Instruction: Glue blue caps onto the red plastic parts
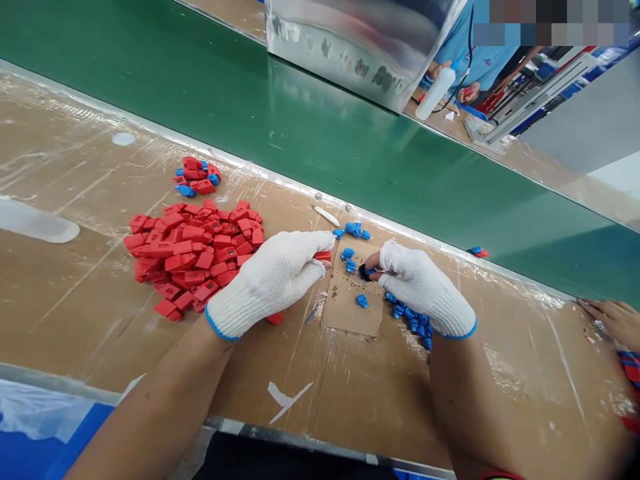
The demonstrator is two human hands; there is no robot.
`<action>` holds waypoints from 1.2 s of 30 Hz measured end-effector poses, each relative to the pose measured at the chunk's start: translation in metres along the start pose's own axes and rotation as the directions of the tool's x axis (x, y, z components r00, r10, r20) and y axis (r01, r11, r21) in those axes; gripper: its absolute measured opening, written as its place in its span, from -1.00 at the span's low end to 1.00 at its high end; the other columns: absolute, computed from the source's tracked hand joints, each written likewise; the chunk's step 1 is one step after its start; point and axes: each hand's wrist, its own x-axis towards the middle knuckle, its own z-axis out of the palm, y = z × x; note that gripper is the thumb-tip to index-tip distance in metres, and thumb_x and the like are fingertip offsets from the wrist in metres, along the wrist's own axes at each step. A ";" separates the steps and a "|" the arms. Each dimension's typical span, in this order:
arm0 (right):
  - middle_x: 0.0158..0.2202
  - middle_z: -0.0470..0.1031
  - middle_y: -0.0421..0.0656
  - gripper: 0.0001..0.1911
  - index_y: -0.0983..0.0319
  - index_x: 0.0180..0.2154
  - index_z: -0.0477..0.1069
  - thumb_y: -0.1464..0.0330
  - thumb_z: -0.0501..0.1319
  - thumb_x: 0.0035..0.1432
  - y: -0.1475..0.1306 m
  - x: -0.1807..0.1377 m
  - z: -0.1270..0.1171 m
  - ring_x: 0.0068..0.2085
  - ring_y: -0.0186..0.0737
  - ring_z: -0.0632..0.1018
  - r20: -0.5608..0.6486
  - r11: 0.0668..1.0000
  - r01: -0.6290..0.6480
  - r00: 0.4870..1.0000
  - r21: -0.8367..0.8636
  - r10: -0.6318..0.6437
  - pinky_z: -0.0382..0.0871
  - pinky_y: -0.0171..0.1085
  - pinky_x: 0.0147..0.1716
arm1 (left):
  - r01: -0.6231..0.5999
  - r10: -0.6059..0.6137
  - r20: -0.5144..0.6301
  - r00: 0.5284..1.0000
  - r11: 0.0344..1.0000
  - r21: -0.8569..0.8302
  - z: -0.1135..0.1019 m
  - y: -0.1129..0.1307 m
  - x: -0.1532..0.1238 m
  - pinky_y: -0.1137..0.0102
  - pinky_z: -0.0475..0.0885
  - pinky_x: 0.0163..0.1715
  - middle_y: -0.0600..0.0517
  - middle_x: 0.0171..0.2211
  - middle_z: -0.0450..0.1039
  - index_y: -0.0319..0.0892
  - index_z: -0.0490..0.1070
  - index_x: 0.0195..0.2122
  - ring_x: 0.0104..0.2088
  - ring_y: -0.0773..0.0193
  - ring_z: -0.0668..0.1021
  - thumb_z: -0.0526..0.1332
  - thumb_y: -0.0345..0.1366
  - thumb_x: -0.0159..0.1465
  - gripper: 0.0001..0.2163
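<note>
My left hand, in a white knit glove, is closed on a small red plastic part that shows between the fingertips. My right hand, gloved with bare fingertips, pinches a small dark object with a black rounded end; its kind is not clear. Beneath that object lies a worn cardboard sheet with several blue plastic pieces on it. A row of more blue pieces runs partly under my right hand. To the left of my left hand is a large heap of red plastic parts.
Behind the heap sits a small pile of mixed red and blue parts. A white pen-like tool lies near the green conveyor belt. A metal housing spans the belt. Another person's hand rests at right; a person in blue stands across.
</note>
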 end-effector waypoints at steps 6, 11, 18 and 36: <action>-0.26 0.65 -0.18 -0.79 0.18 -0.33 0.50 0.54 0.13 0.10 0.003 0.001 0.001 -0.25 -0.21 0.60 -0.017 1.000 0.002 1.000 0.020 -0.002 0.43 -0.20 -0.23 | -0.002 0.002 0.016 1.000 1.000 0.006 0.000 0.000 0.000 0.14 0.58 0.04 -0.10 0.04 0.69 -0.16 0.56 0.12 0.00 0.01 0.71 0.10 -0.42 0.39 -0.65; -0.28 0.66 -0.18 -0.77 0.18 -0.28 0.54 0.50 0.15 0.09 0.002 0.001 0.000 -0.27 -0.19 0.62 -0.003 0.999 -0.045 0.999 0.011 0.045 0.45 -0.18 -0.24 | -0.011 0.011 -0.022 1.000 0.999 0.030 0.001 0.000 0.000 0.15 0.58 -0.01 -0.08 -0.01 0.69 -0.15 0.56 0.12 -0.04 0.01 0.71 0.12 -0.43 0.38 -0.65; -0.27 0.67 -0.17 -0.83 0.17 -0.36 0.48 0.51 0.16 0.06 0.002 0.000 0.001 -0.26 -0.19 0.63 -0.068 0.997 -0.024 0.997 0.067 0.028 0.47 -0.17 -0.23 | -0.021 0.022 -0.015 1.000 0.998 0.053 0.002 -0.003 -0.001 0.17 0.55 -0.08 -0.07 -0.09 0.69 -0.14 0.56 0.09 -0.09 0.01 0.71 0.13 -0.43 0.38 -0.67; -0.25 0.67 -0.18 -0.85 0.16 -0.40 0.42 0.51 0.16 0.01 0.003 0.000 0.002 -0.23 -0.15 0.63 0.003 0.994 -0.077 0.997 0.083 0.077 0.43 -0.13 -0.22 | -0.044 0.045 -0.009 0.999 0.999 0.014 0.001 -0.002 0.001 0.25 0.52 -0.08 -0.01 -0.12 0.69 -0.09 0.56 0.12 -0.11 0.07 0.70 0.16 -0.43 0.37 -0.65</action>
